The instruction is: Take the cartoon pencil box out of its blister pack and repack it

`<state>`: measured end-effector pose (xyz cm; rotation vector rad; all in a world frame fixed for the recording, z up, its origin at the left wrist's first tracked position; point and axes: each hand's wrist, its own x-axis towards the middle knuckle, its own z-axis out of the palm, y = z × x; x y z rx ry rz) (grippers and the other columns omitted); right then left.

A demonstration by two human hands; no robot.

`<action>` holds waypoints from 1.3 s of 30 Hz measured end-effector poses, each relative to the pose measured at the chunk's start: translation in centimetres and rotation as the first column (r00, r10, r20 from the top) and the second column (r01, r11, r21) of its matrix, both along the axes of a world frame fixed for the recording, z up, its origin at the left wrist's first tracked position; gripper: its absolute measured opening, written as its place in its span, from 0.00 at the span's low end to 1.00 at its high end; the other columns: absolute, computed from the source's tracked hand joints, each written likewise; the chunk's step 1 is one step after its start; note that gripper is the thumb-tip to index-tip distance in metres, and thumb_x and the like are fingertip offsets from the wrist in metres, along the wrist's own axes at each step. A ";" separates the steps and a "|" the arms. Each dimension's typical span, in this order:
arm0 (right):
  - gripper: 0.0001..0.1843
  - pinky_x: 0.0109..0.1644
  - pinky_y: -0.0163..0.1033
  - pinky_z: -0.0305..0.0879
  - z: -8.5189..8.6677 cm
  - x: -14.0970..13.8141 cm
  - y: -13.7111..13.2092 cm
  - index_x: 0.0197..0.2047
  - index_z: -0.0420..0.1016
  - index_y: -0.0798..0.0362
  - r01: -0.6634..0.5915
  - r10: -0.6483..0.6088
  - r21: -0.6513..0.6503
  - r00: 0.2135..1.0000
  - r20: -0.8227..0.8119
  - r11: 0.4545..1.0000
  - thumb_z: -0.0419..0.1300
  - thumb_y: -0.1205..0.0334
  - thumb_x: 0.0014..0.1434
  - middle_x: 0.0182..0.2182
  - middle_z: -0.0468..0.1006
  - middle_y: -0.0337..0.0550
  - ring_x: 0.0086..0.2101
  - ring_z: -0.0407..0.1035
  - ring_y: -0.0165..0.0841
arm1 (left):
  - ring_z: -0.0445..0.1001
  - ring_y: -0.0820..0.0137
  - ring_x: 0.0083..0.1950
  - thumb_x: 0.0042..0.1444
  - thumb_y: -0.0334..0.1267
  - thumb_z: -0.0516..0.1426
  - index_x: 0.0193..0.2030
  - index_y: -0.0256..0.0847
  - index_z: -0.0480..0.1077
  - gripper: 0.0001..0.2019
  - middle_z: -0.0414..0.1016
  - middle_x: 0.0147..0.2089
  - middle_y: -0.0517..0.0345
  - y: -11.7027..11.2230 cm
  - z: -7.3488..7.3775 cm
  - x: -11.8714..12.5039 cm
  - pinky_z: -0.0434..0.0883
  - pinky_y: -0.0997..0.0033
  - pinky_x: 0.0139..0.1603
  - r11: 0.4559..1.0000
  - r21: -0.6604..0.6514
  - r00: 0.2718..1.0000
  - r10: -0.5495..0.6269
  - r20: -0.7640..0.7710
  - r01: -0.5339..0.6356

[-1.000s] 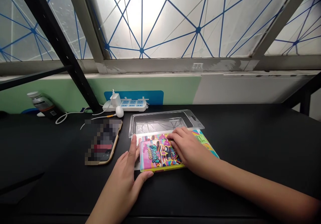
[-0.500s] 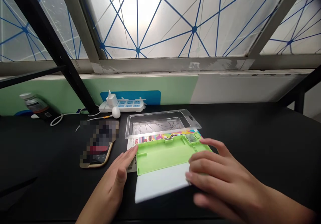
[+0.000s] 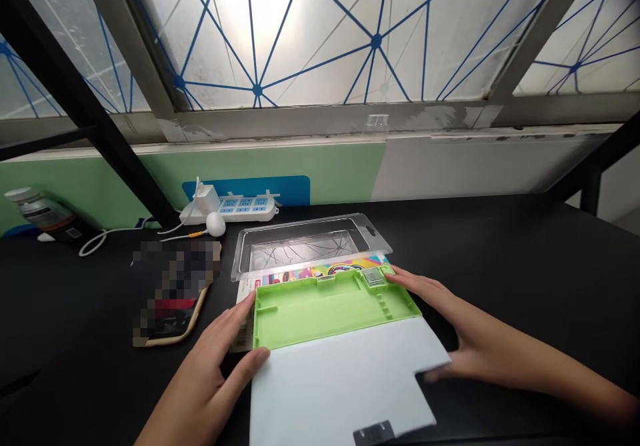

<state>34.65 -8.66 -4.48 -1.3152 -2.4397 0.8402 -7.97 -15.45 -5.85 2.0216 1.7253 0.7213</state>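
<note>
Left hand (image 3: 210, 373): grip open, fingers against the left edge of the green plastic case (image 3: 330, 316). Right hand (image 3: 475, 339): grip open, fingertips at its far corner. Case sits on the black desk (image 3: 505, 259), white cover (image 3: 340, 379) nearest the person.

The bench (image 3: 505, 266) carries 1 green plastic case (image 3: 330, 316) with 2 hands (image 3: 203, 383) at it; beyond it, 1 clear plastic tray (image 3: 300, 246), 1 power strip (image 3: 230, 210) and 1 bottle (image 3: 40, 216); left of it, 1 phone (image 3: 170, 293).

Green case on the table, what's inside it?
The open green plastic case has a small clear square piece in one corner, and the rest looks empty. The white lid hides whatever lies beneath it.
</note>
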 end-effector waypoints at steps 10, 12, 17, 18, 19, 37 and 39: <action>0.40 0.69 0.63 0.59 -0.4 -0.4 0.1 0.73 0.57 0.36 0.130 -0.127 -0.004 0.967 -0.220 0.992 0.64 0.41 0.62 0.70 0.65 0.48 0.67 0.61 0.56 | 0.64 0.43 0.72 0.59 0.77 0.37 0.77 0.44 0.53 0.50 0.69 0.70 0.43 0.8 -1.1 1.2 0.59 0.38 0.72 1.000 -0.004 0.894 -0.014 0.448 0.018; 0.39 0.69 0.62 0.60 -0.3 -0.6 0.1 0.73 0.57 0.36 0.144 -0.140 0.009 0.969 -0.202 0.990 0.65 0.44 0.62 0.70 0.65 0.48 0.67 0.61 0.54 | 0.65 0.43 0.71 0.59 0.77 0.36 0.78 0.45 0.51 0.50 0.69 0.70 0.44 1.0 -1.2 1.5 0.62 0.39 0.71 1.000 0.008 0.885 -0.011 0.465 0.008; 0.42 0.68 0.60 0.63 -0.5 -0.7 0.1 0.73 0.55 0.35 0.151 -0.140 0.050 0.975 -0.170 0.987 0.68 0.47 0.60 0.70 0.66 0.46 0.66 0.62 0.52 | 0.67 0.45 0.70 0.63 0.71 0.43 0.77 0.54 0.52 0.41 0.72 0.69 0.51 0.0 0.2 2.1 0.65 0.41 0.69 0.996 0.012 0.944 0.080 0.320 -0.088; 0.43 0.68 0.60 0.64 -0.6 -0.7 0.1 0.73 0.55 0.35 0.151 -0.139 0.057 0.975 -0.171 0.987 0.69 0.47 0.59 0.69 0.66 0.47 0.66 0.63 0.52 | 0.66 0.46 0.71 0.64 0.70 0.44 0.77 0.55 0.51 0.39 0.72 0.69 0.52 -0.2 0.5 2.0 0.64 0.41 0.69 0.995 0.008 0.954 0.091 0.285 -0.098; 0.44 0.68 0.60 0.64 -0.7 -0.7 0.1 0.73 0.55 0.36 0.151 -0.138 0.059 0.974 -0.178 0.987 0.70 0.48 0.58 0.69 0.67 0.47 0.66 0.63 0.51 | 0.66 0.47 0.71 0.66 0.67 0.45 0.77 0.55 0.50 0.38 0.72 0.69 0.52 -0.3 0.7 2.0 0.64 0.41 0.70 0.995 0.010 0.961 0.091 0.260 -0.097; 0.40 0.63 0.59 0.67 3.8 -4.5 7.0 0.63 0.66 0.43 0.203 -0.113 0.109 0.833 -0.541 0.973 0.75 0.47 0.51 0.65 0.72 0.52 0.64 0.66 0.54 | 0.73 0.49 0.65 0.61 0.58 0.62 0.73 0.48 0.56 0.39 0.73 0.66 0.45 7.2 6.3 2.0 0.73 0.46 0.62 0.953 0.288 0.996 0.092 0.021 -0.094; 0.39 0.63 0.60 0.65 3.7 -5.5 9.4 0.62 0.66 0.45 0.185 -0.101 0.087 0.808 -0.580 0.979 0.75 0.48 0.51 0.65 0.73 0.53 0.65 0.64 0.55 | 0.72 0.50 0.65 0.62 0.57 0.62 0.71 0.45 0.61 0.36 0.71 0.66 0.43 9.5 7.4 1.4 0.71 0.46 0.64 0.945 0.317 0.994 0.098 -0.047 -0.078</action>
